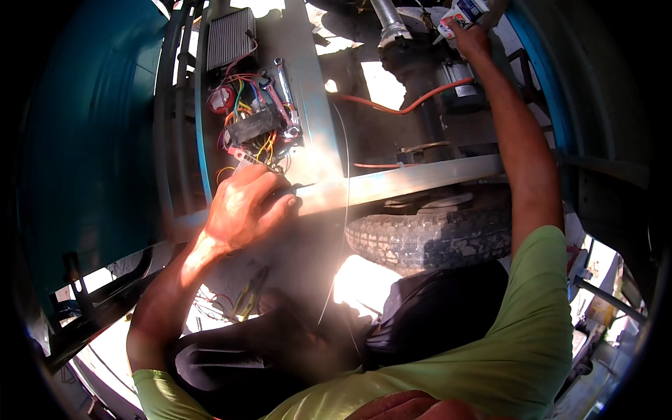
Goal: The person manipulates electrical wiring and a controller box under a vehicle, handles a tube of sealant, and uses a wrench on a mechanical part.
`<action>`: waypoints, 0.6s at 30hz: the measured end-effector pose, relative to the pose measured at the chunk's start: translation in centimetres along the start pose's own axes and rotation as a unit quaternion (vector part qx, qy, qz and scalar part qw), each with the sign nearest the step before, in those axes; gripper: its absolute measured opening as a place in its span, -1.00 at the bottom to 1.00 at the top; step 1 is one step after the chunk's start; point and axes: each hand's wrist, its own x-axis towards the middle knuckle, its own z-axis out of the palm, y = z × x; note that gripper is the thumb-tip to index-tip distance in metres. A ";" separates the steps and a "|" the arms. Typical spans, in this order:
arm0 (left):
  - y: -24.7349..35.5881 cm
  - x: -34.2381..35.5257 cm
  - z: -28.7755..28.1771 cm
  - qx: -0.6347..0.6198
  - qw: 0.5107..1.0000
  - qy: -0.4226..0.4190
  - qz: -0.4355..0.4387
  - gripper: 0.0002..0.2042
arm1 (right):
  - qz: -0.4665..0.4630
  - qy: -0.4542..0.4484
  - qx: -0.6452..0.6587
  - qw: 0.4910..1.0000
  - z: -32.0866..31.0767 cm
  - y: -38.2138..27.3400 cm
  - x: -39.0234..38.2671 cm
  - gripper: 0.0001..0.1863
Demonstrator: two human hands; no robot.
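My left hand [241, 206] is curled at the near end of a metal tray, fingers bent down beside a bundle of coloured wires [264, 145]; what they grip, if anything, is hidden. Just beyond the fingertips lies a clear and red piece [242, 155]. A black block [253, 128] sits among the wires, with a round red part [220, 100] next to it. Chrome wrenches [283, 82] lie to the right of the wires. Far to the right, my outstretched right hand [470, 40] is closed on a white packet [463, 15] with red and blue print.
A grey finned metal box [231, 42] stands beyond the wires. A metal crossbeam [413, 178] runs above a tyre [434, 234]. An orange cable [402, 108] leads to a dark cylinder [460, 84]. Yellow-handled pliers [246, 301] lie near my legs. A teal panel [91, 140] borders the left.
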 end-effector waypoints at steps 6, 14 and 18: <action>0.0 -0.2 0.0 0.003 1.000 0.003 -0.005 -0.80 | 0.047 -0.020 -0.041 0.998 -0.8 -0.6 0.5 -0.24; 0.2 -0.1 -0.2 0.003 1.000 -0.001 -0.007 -0.81 | 0.041 0.027 0.115 0.992 -1.7 0.2 -0.3 -0.22; 0.2 -0.1 -0.1 0.004 1.000 0.002 -0.009 -0.82 | 0.057 0.066 0.090 0.992 -2.0 0.8 0.8 -0.21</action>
